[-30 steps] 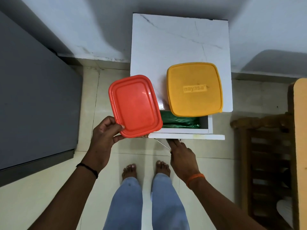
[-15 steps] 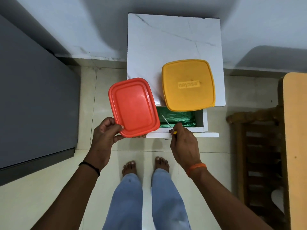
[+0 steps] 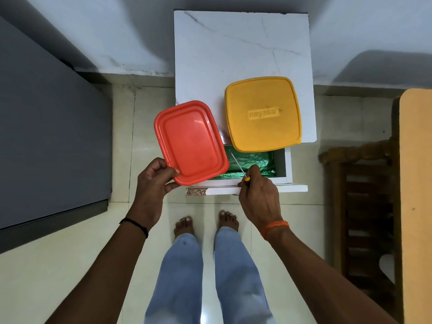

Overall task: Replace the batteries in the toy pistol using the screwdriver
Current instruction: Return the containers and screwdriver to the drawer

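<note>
My left hand (image 3: pixel 153 183) grips the near-left corner of a red box with a red lid (image 3: pixel 190 141) and holds it in the air beside the white cabinet (image 3: pixel 236 54). My right hand (image 3: pixel 257 192) pinches a thin screwdriver (image 3: pixel 238 166) with a yellow handle, its metal shaft pointing up-left over the open drawer (image 3: pixel 286 164). A green shiny bag (image 3: pixel 252 160) lies inside that drawer. The toy pistol and the batteries are not visible.
A yellow-lidded box (image 3: pixel 263 113) stands on the cabinet's front right corner, overhanging the drawer. A dark grey appliance (image 3: pixel 46 136) fills the left side. A wooden chair (image 3: pixel 364 206) and an orange tabletop (image 3: pixel 416 183) stand at the right. My bare feet are on the tiled floor (image 3: pixel 70 265).
My right hand rose from below the drawer front to the drawer's edge, bringing the screwdriver up over the green bag. The red box stayed in my left hand.
</note>
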